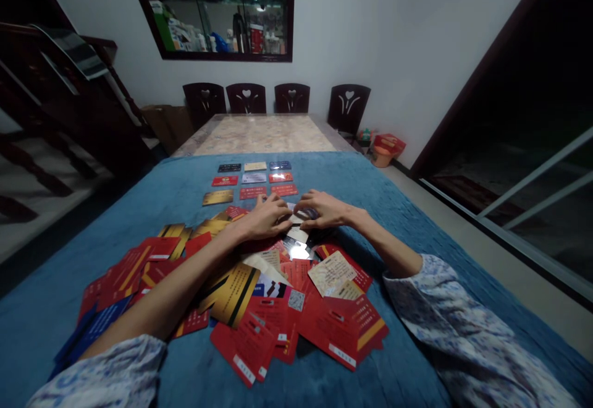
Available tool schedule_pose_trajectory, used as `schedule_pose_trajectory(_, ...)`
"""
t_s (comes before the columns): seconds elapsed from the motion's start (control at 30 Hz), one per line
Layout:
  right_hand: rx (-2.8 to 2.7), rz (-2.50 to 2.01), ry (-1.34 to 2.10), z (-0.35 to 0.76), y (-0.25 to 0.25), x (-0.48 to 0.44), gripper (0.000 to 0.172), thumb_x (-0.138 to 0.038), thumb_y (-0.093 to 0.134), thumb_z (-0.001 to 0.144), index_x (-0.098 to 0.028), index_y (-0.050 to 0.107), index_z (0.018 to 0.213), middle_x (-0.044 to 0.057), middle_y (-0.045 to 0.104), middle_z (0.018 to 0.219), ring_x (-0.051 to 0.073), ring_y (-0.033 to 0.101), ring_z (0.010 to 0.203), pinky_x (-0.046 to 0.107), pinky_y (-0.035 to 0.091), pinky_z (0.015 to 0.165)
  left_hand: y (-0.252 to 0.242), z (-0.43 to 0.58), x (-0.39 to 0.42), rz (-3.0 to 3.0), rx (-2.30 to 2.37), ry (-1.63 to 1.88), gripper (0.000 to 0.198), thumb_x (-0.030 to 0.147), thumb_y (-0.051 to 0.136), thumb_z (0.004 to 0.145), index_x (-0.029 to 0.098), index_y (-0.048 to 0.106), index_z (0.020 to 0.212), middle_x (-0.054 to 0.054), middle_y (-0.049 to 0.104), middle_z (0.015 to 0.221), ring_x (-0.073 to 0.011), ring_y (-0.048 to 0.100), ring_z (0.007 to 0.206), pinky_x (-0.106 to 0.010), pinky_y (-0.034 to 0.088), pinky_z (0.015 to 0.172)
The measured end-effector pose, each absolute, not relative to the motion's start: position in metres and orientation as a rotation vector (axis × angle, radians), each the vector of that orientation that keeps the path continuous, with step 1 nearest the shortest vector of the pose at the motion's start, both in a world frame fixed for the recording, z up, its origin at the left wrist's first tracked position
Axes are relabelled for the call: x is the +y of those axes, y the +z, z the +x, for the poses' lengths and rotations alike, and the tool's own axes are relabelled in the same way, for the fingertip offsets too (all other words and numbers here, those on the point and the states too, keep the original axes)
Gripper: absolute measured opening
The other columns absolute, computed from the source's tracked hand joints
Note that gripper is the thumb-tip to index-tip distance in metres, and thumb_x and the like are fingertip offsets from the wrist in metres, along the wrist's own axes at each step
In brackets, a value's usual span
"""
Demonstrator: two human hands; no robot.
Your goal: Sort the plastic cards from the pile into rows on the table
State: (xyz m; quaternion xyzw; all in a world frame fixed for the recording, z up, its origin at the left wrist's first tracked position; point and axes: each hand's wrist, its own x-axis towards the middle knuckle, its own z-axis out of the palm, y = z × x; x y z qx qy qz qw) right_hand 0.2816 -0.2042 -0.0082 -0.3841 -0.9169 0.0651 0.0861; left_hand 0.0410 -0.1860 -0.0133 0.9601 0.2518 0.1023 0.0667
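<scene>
At the far edge of a loose pile of cards, my left hand and my right hand face each other with bent fingers. A pale card shows between them, among other light cards partly covered by my fingers. My right thumb and fingertips close around the edges of a card there, and my left fingertips meet it from the other side. Red cards, gold cards and a cream card overlap in the pile below my wrists. Blue cards lie partly under my left forearm.
Beyond my hands, several cards stand out in neat rows, among them a gold card and a black card. A blue cloth covers the near table; a marble-patterned top continues behind it. Dark chairs line the far end.
</scene>
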Motion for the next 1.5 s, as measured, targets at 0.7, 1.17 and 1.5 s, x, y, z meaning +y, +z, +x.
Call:
schedule_pose_trajectory(0.7, -2.408, -1.052, 0.211, 0.29, -0.037, -0.185, 0.023, -0.008, 0.061, 0.079, -0.019, 0.075, 0.094, 0.006, 0.075, 0.092, 0.021, 0.063, 0.087, 0.032, 0.045, 0.081, -0.017, 0.042, -0.177, 2.728, 0.901, 0.41, 0.036, 0.034, 0.037, 0.105, 0.022, 0.071, 0.107, -0.007, 0.072, 0.101, -0.0251, 0.054, 0.103, -0.047, 0.034, 0.101)
schedule_pose_trajectory(1.17, -2.168, -1.02, 0.171, 0.293, -0.026, -0.185, 0.01, -0.027, 0.062, 0.089, -0.02, 0.069, 0.089, 0.007, 0.071, 0.092, 0.022, 0.059, 0.09, 0.036, 0.045, 0.087, -0.008, 0.045, -0.182, 2.69, 1.023, 0.532, 0.027, 0.017, 0.048, 0.094, 0.021, 0.074, 0.093, -0.008, 0.075, 0.099, -0.0281, 0.057, 0.103, -0.048, 0.035, 0.096)
schedule_pose_trajectory(1.5, -2.161, -1.12, -0.068, 0.29, -0.018, -0.189, 0.019, -0.027, 0.057, 0.096, -0.02, 0.071, 0.108, 0.009, 0.074, 0.095, 0.024, 0.06, 0.093, 0.037, 0.042, 0.087, -0.011, 0.045, -0.179, 2.682, 1.129, 0.628, 0.029, 0.018, 0.052, 0.091, 0.02, 0.073, 0.11, -0.01, 0.076, 0.11, -0.0305, 0.058, 0.11, -0.049, 0.037, 0.098)
